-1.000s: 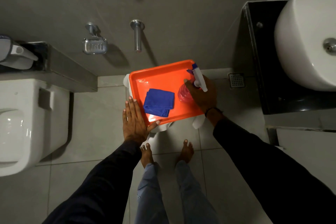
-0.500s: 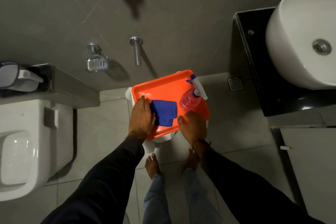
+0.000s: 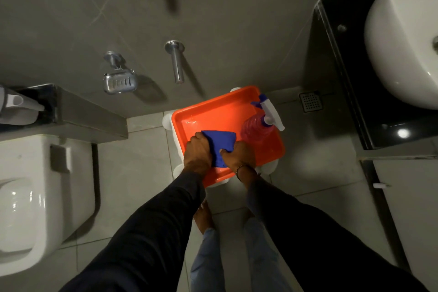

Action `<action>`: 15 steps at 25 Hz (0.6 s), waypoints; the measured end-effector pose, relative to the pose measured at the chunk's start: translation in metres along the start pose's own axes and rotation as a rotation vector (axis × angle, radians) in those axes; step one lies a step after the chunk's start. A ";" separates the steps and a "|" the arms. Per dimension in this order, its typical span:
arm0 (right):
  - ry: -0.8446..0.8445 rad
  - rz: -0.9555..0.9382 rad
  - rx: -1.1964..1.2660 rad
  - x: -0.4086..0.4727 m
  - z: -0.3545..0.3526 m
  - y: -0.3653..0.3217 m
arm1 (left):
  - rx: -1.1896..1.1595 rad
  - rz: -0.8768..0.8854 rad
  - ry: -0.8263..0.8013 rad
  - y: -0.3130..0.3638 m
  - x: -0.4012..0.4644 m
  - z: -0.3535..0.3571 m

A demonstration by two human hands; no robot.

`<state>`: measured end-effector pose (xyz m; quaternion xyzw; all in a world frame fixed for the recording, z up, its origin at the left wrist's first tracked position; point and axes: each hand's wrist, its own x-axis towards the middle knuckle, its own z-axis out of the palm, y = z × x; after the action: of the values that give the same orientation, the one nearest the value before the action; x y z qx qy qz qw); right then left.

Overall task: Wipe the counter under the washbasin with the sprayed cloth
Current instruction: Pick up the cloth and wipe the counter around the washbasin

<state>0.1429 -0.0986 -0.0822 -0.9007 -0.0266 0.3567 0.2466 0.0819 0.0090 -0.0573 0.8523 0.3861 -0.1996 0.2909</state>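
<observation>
Down at the bottom, two bare feet (image 3: 208, 218) stand on the pale floor tiles, with two legs in light blue trousers. Two arms in dark sleeves reach forward from there. Just past the feet sits one orange tray (image 3: 208, 114) on a white stand. One blue cloth (image 3: 221, 141) lies in the near part of the tray. The left hand (image 3: 198, 153) is on the left edge of the cloth with its fingers curled around it, holding it. The right hand (image 3: 239, 154) pinches the near right corner of the same cloth. One pink spray bottle (image 3: 257, 127) with a white and blue top stands in the right side of the tray, just beside the cloth and not held by either hand. To the left is one white toilet (image 3: 28, 187). To the right, one black counter (image 3: 341, 83) carries one white washbasin (image 3: 403, 38), well apart from the cloth. One small floor drain (image 3: 311, 101) lies between the tray and the counter. Farther off, on the grey wall, hang one shiny soap holder (image 3: 119, 81) and one shiny metal peg (image 3: 176, 62).
</observation>
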 end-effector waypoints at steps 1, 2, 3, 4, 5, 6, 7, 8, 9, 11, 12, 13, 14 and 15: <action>-0.004 -0.011 0.016 0.000 -0.001 -0.001 | -0.043 0.004 0.007 -0.002 0.000 -0.001; -0.011 -0.029 0.022 -0.003 -0.004 -0.004 | -0.089 0.001 0.006 -0.003 -0.002 -0.004; -0.026 -0.047 0.018 -0.007 -0.007 -0.006 | -0.132 -0.007 0.003 -0.005 -0.006 -0.009; -0.043 -0.066 0.005 -0.013 -0.011 -0.008 | -0.172 -0.022 -0.001 -0.007 -0.011 -0.015; -0.057 -0.079 -0.003 -0.020 -0.017 -0.010 | -0.217 -0.037 0.004 -0.009 -0.018 -0.021; -0.066 -0.081 0.007 -0.029 -0.024 -0.013 | -0.272 -0.055 0.006 -0.010 -0.027 -0.028; -0.067 -0.071 0.040 -0.036 -0.030 -0.014 | -0.339 -0.084 0.012 -0.011 -0.035 -0.034; -0.068 -0.060 0.094 -0.046 -0.038 -0.015 | -0.412 -0.136 0.013 -0.012 -0.044 -0.042; -0.072 -0.047 0.167 -0.055 -0.044 -0.016 | -0.490 -0.201 0.001 -0.013 -0.052 -0.048; -0.076 -0.023 0.327 -0.081 -0.059 -0.019 | -0.728 -0.302 -0.058 -0.016 -0.072 -0.058; -0.087 -0.011 0.389 -0.093 -0.069 -0.020 | -0.858 -0.322 -0.097 -0.015 -0.083 -0.063; -0.101 0.005 0.432 -0.105 -0.082 -0.018 | -0.944 -0.322 -0.138 -0.013 -0.094 -0.068; -0.125 0.023 0.462 -0.114 -0.094 -0.016 | -1.010 -0.306 -0.168 -0.010 -0.104 -0.072; -0.155 0.044 0.501 -0.123 -0.106 -0.012 | -1.032 -0.285 -0.184 -0.006 -0.113 -0.074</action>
<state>0.1224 -0.1607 0.0671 -0.7820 0.0632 0.4251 0.4514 0.0159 -0.0006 0.0603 0.5170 0.5188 -0.0957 0.6741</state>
